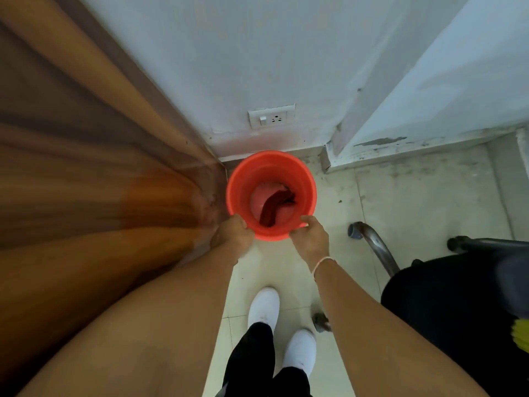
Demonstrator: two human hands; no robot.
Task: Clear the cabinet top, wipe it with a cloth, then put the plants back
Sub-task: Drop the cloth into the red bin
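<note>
An orange-red bucket (pixel 243 179) is below me, near the corner where the wooden cabinet side (pixel 94 173) meets the wall. A dark red cloth (pixel 276 206) lies crumpled in its bottom. My left hand (pixel 233 234) grips the near-left part of the rim. My right hand (pixel 310 237) grips the near-right part of the rim, its thumb over the edge. Whether the bucket rests on the floor or hangs just above it, I cannot tell. The cabinet top and the plants are out of view.
A white wall with a socket plate (pixel 272 117) rises behind the bucket. A black chair (pixel 458 305) with a metal leg (pixel 375 245) stands at the right. My white shoes (pixel 264 306) are on the pale tiled floor (pixel 415 202).
</note>
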